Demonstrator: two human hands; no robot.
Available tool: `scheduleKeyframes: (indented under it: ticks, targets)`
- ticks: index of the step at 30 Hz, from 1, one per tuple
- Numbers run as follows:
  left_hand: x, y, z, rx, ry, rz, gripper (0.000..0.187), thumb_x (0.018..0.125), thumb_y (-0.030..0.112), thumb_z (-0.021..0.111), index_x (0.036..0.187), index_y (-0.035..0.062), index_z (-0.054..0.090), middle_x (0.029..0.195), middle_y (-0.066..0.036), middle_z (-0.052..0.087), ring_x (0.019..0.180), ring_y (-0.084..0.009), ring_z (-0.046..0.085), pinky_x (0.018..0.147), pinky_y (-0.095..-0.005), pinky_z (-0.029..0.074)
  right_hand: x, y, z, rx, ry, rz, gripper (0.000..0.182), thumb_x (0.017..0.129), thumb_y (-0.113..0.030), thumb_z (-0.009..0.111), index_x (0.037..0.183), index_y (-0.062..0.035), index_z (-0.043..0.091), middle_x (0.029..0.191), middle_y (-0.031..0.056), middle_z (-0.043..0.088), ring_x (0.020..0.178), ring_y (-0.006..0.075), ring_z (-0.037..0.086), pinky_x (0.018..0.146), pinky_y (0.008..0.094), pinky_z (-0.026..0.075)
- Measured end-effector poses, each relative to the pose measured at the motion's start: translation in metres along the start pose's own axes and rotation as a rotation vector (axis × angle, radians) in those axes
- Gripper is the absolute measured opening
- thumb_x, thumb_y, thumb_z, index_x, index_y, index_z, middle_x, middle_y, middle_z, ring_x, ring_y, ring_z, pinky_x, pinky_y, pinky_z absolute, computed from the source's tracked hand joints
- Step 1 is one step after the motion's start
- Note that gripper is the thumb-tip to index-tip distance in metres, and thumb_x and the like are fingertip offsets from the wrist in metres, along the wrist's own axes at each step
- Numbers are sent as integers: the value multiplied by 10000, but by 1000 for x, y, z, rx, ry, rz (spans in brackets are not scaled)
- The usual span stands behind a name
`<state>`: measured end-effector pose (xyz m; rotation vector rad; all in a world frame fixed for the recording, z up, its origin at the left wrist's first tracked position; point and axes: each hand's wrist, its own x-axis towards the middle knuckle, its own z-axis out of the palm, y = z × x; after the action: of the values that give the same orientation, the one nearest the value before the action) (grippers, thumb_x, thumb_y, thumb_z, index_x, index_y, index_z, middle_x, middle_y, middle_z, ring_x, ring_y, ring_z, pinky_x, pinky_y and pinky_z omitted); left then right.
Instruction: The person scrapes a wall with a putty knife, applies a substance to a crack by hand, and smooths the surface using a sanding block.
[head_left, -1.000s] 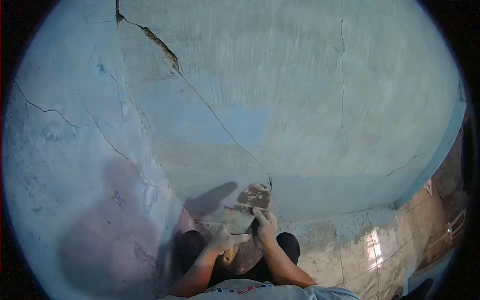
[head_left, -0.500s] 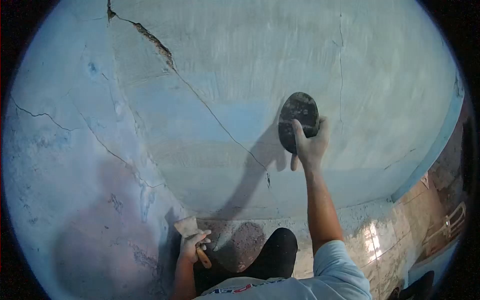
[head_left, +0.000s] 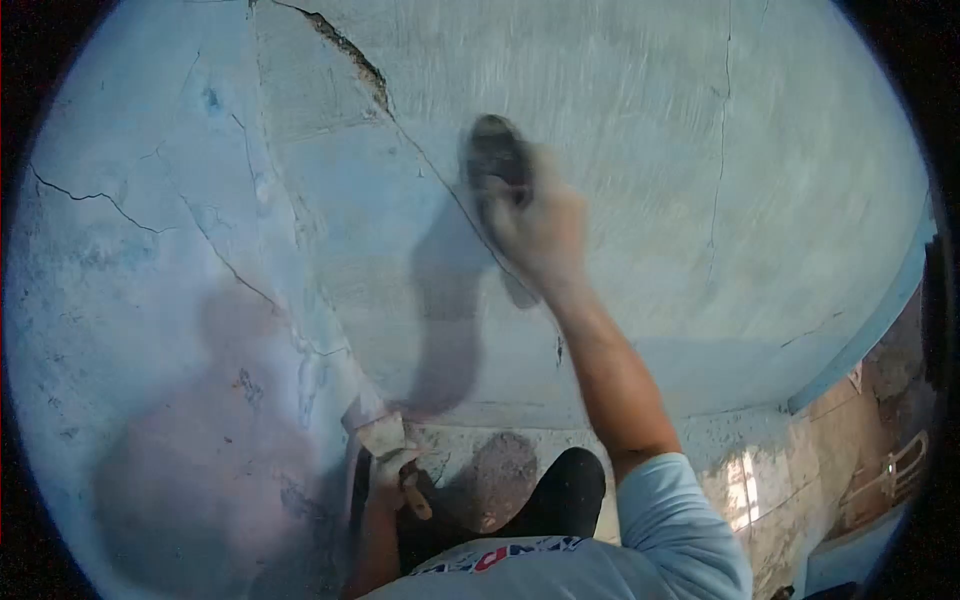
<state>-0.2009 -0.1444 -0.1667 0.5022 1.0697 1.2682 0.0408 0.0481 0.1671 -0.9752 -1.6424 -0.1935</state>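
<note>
My right hand, smeared by motion, grips a dark oval pad streaked with pale residue. The thumb lies across the near face of the pad, which overlaps the pale wall just right of a long diagonal crack. Low on the left, my left hand is closed around a putty knife. Its pale, broad blade points up toward the wall's foot, and the wooden handle sticks out below the fingers.
A bluish wall with cracks and flaked patches meets the pale wall at the left corner. A thin vertical crack runs down the right side. Below lies a dusty tiled floor. A white metal frame stands at far right.
My right hand has swept the oval pad up and to the left, close to the diagonal crack. The left hand keeps the putty knife low by the corner. The view has shifted slightly.
</note>
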Motion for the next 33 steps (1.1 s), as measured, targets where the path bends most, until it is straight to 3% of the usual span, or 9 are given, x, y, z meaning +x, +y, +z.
scheduleKeyframes:
  ticks: [4, 7, 13, 18, 20, 23, 27, 30, 33]
  targets:
    - [-10, 12, 11, -24, -83, 42, 102, 909, 56, 696, 982, -14, 690, 846, -130, 736, 495, -127, 530, 434, -249, 383, -38, 84, -68, 73, 201, 91, 336, 929, -97, 737, 1242, -19, 643, 1030, 208, 774, 953, 292, 785, 814, 379, 609]
    - [-21, 20, 9, 25, -64, 85, 113, 925, 91, 689, 981, -6, 704, 722, -82, 672, 461, -121, 474, 426, -262, 340, -42, 56, -47, 166, 135, 131, 279, 937, -84, 734, 1189, 6, 652, 1085, 158, 758, 1006, 235, 747, 872, 364, 578]
    - [6, 5, 0, -55, -13, 69, 109, 930, 101, 690, 953, -4, 709, 668, -52, 617, 457, -119, 467, 430, -269, 343, 2, -29, 51, -67, -123, -45, 322, 947, -182, 699, 1221, -89, 560, 889, 276, 709, 817, 493, 695, 688, 533, 548]
    - [2, 23, 19, 47, -118, 59, 139, 954, 114, 673, 995, -11, 719, 647, -34, 591, 463, -112, 471, 431, -272, 342, -10, 27, -40, 126, 79, -3, 607, 962, -147, 682, 1526, -104, 463, 1171, 215, 743, 1077, 319, 753, 897, 426, 606]
    - [-3, 21, 7, 121, -242, 68, 216, 995, 126, 640, 1117, -28, 730, 679, -38, 615, 480, -102, 490, 428, -269, 336, -14, 57, -57, 118, 189, -76, 713, 930, -20, 662, 1585, -102, 393, 1160, 236, 742, 1069, 346, 757, 867, 437, 628]
    - [-2, -12, -23, 12, -74, 135, 168, 984, 118, 653, 1006, -22, 745, 613, -10, 546, 435, -107, 422, 426, -271, 311, -10, 36, -30, 82, 161, -145, 704, 919, -18, 677, 1573, -86, 426, 1196, 219, 741, 1068, 333, 759, 871, 430, 625]
    - [7, 3, -2, -70, -36, 48, 185, 1000, 112, 633, 859, 23, 712, 592, 5, 523, 422, -112, 399, 430, -268, 305, 25, -54, 60, -27, -187, -93, 628, 945, -74, 668, 1532, -156, 460, 1097, 253, 738, 968, 415, 745, 820, 474, 603]
    - [29, -12, 6, -253, -209, 100, 222, 1006, 92, 616, 790, 57, 657, 595, 13, 510, 444, -95, 406, 430, -257, 299, 28, -43, 43, -41, -220, -45, 617, 949, -117, 661, 1532, -156, 461, 1014, 249, 743, 914, 431, 745, 781, 497, 592]
    - [10, 10, 29, -11, -184, 27, 236, 993, 120, 637, 765, 60, 645, 589, 20, 492, 467, -87, 405, 438, -270, 291, 10, -3, -31, 21, 1, -12, 688, 923, 17, 643, 1562, -115, 425, 1231, 237, 726, 1111, 340, 742, 915, 441, 613]
